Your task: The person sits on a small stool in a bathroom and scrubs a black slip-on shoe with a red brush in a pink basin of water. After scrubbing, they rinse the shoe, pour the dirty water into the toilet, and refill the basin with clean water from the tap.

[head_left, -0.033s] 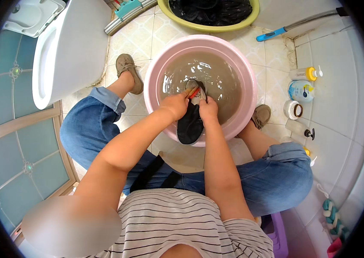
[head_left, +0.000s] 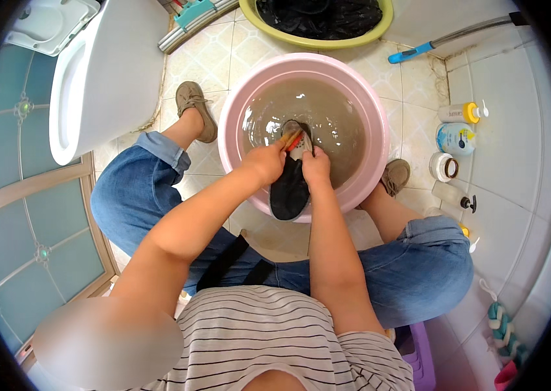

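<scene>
A black shoe [head_left: 290, 189] with a pale grey inside tilts over the near part of a pink basin [head_left: 226, 130] of cloudy brown water [head_left: 347, 124]. Its rounded toe points toward me and rests over the near rim, while the heel end lies over the water. My left hand [head_left: 266, 163] is closed round what looks like a small brush [head_left: 293, 140] with orange-red bristles, pushed into the shoe's opening. On the other side, my right hand [head_left: 316, 167] grips the edge of the shoe's opening. The fingers partly hide the brush.
Beyond the basin stands a yellow-green tub [head_left: 319, 43] with black cloth in it. Several bottles, including a blue and white one [head_left: 456, 139], line the right wall. A blue-ended pole [head_left: 412, 52] leans there. At left are a white fixture [head_left: 112, 78] and a mop [head_left: 197, 25].
The shoe's toe has shifted slightly to the right and toward me. The brush has moved a little within the opening; both hands keep their hold.
</scene>
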The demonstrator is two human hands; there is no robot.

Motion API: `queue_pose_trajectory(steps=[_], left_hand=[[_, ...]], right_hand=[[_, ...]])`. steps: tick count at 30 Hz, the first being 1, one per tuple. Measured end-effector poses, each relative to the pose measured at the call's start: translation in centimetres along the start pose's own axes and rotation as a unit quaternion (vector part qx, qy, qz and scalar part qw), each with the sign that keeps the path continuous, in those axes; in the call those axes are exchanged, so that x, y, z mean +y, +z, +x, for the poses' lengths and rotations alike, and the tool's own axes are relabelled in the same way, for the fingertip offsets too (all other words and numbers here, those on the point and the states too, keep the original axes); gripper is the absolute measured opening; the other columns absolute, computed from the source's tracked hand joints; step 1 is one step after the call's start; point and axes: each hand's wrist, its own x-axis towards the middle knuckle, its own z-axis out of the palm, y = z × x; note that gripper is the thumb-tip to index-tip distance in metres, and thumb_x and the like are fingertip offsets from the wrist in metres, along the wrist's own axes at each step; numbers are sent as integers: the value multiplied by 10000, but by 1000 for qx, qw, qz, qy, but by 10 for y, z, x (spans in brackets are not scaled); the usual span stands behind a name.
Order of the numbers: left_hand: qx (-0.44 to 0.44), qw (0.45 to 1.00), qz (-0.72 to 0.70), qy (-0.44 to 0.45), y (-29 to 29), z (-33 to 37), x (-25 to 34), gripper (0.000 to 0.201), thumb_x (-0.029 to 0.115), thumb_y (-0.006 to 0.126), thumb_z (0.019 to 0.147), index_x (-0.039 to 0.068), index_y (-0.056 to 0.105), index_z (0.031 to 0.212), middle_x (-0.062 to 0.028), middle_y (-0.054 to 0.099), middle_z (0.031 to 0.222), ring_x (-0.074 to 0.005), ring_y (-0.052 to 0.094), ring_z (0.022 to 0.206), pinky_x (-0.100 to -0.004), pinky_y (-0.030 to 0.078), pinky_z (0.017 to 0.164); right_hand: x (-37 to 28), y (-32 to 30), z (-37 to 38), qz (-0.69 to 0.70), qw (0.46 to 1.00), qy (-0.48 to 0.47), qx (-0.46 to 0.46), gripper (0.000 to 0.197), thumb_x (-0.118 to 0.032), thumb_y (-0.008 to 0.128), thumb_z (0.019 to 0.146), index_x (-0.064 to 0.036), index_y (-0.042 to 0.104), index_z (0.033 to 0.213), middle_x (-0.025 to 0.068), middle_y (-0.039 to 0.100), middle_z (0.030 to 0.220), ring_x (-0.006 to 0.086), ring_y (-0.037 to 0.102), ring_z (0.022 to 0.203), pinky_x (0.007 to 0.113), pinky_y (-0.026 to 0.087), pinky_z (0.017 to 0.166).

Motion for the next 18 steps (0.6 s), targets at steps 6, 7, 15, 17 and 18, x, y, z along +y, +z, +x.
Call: queue_pose_trajectory(steps=[6,7,15,17,18], left_hand=[[-30,994,10,103,3,-26,-12,362,249,473,912,91,544,1230,-201,617,1079,-349,589,1007,-406,461,880],[-19,995,17,99,5,-21,-12,363,250,469,913,91,543,1231,-203,616,1080,-351,589,1006,-409,460,881],[-36,998,-17,57,13,-2,-10,364,236,436,915,82,548,1224,-206,609,1102,-360,582,1018,-413,450,897],[-58,993,-1,105,5,-12,-15,360,230,438,909,67,558,1206,-210,609,1096,-360,583,1015,-410,451,894],[-70,991,3,116,0,-16,-14,360,232,442,908,63,559,1203,-212,610,1089,-361,583,1012,-412,452,892]], right_hand=[[39,5,18,-34,997,25,58,369,-255,494,824,-18,608,1083,270,609,1030,416,576,989,445,444,878],[41,6,18,-28,998,19,49,366,-252,497,821,-22,609,1082,269,611,1028,416,578,987,445,444,875],[33,4,10,-84,996,37,9,383,-247,488,833,11,588,1099,277,586,1089,409,557,1028,431,422,909],[36,2,15,-94,993,69,14,397,-257,487,837,17,580,1109,277,571,1124,411,540,1057,431,412,923],[36,2,14,-74,995,67,19,395,-258,489,837,21,582,1102,279,572,1118,411,542,1054,431,416,918]])
